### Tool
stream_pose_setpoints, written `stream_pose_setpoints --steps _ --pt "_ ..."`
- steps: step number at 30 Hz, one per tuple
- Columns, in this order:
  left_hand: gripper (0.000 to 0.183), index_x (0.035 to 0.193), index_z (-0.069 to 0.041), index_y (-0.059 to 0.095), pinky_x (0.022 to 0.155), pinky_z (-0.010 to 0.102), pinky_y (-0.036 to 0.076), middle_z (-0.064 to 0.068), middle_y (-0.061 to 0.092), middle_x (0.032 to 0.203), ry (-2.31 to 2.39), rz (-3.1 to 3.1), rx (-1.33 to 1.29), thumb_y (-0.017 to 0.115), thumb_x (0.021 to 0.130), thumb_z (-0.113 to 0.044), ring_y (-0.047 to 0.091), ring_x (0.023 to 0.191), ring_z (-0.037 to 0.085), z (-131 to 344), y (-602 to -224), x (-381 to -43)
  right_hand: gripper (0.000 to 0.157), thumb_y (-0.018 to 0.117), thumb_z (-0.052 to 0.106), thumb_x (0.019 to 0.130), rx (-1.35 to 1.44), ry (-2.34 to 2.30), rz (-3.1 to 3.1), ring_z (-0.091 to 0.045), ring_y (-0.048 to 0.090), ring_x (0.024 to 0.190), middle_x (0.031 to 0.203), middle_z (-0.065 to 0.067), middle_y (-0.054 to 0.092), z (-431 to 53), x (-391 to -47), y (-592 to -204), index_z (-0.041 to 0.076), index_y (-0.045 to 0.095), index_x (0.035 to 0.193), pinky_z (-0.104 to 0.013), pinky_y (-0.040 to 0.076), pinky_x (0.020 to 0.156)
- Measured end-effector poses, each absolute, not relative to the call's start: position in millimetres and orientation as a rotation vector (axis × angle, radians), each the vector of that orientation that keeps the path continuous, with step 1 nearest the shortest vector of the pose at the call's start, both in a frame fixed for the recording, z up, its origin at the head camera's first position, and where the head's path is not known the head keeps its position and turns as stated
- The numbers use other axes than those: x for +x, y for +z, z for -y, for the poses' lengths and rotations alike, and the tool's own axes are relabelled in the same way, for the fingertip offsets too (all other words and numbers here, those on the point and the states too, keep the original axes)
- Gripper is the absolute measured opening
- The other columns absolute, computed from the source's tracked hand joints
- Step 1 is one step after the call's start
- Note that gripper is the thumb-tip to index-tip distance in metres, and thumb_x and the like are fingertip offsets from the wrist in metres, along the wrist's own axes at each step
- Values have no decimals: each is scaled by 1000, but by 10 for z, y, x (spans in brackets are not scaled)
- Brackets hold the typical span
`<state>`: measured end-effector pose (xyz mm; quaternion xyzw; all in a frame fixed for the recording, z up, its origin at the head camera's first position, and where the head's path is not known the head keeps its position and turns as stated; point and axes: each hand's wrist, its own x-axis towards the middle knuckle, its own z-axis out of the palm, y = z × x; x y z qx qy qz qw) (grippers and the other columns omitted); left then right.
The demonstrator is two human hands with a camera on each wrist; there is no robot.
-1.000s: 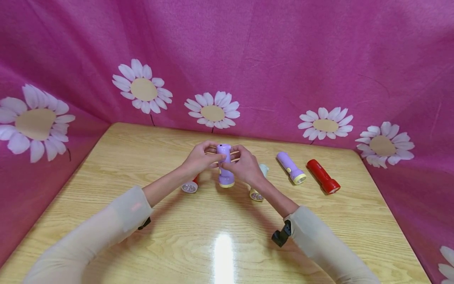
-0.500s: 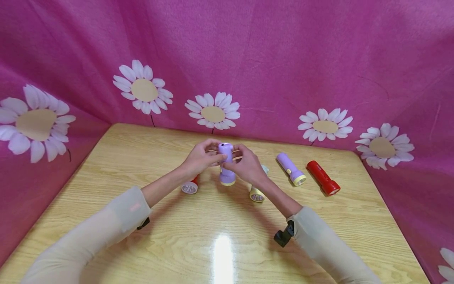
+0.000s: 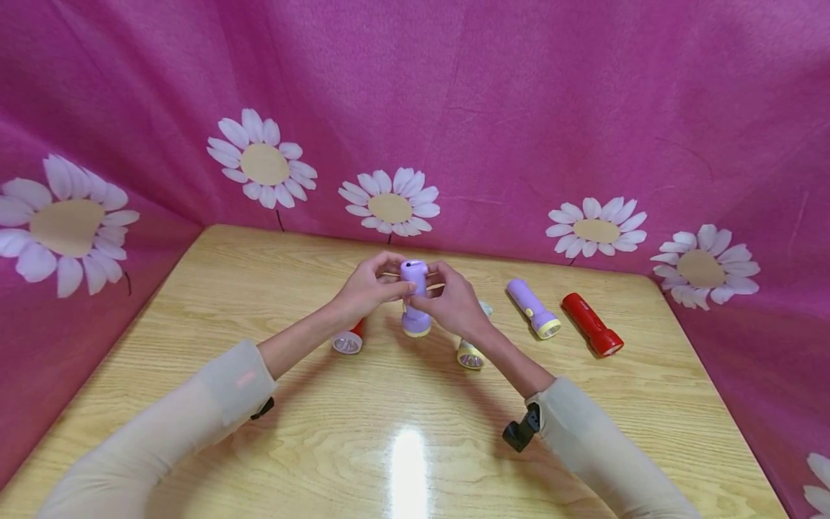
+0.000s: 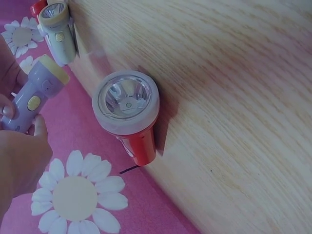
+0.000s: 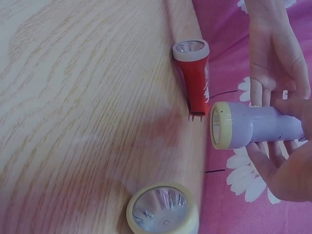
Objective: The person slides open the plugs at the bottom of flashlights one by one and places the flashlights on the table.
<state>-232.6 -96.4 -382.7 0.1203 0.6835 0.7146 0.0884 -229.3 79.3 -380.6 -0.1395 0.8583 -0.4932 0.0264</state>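
Observation:
Both hands hold a purple flashlight [image 3: 416,288] with a yellow rim, above the table. It stands roughly upright, its lens end down and its tail, with a dark spot, on top. My left hand [image 3: 368,288] grips its left side with thumb and fingers. From the right my right hand [image 3: 452,299] grips the same body, thumb across the near side. In the left wrist view its yellow switch [image 4: 33,103] shows, along with a small pale piece sticking out from its side. In the right wrist view the yellow rim [image 5: 222,125] faces the table side.
On the wooden table [image 3: 311,432] a red flashlight with a white rim [image 3: 348,342] lies left of the hands. A pale green flashlight [image 3: 470,355] lies partly under the right wrist. Further right lie another purple flashlight [image 3: 532,308] and a red one [image 3: 591,324]. Pink cloth [image 3: 486,108] surrounds the table.
The held purple flashlight has shifted slightly up and to the right, its tail tipping a little toward me. Both hands keep their grip, and the flashlights on the table stay in place.

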Motion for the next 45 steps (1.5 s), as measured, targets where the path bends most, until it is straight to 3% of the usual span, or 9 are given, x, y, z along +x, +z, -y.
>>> stream_pose_setpoints --steps 8,16,45 --pt "29 116 -2 52 82 37 52 14 53 113 2193 -1901 257 59 90 -13 54 103 26 955 -3800 -2339 47 77 23 73 -406 -1542 -2648 -23 62 87 103 -6 61 -792 -2277 -3797 11 53 112 -34 53 71" --pt "32 114 -2 52 85 40 50 14 56 112 2203 -1852 202 53 93 -27 54 102 31 953 -3774 -2344 46 78 21 73 -396 -1553 -2657 -22 61 86 101 -7 60 -774 -2266 -3801 10 53 110 -33 54 69" --pt "11 99 -8 54 88 41 48 9 54 101 2262 -1697 81 52 90 -14 55 91 25 946 -3789 -2316 44 80 15 70 -482 -1509 -2719 -22 62 83 97 -6 60 -735 -2220 -3849 10 51 103 -32 53 70"
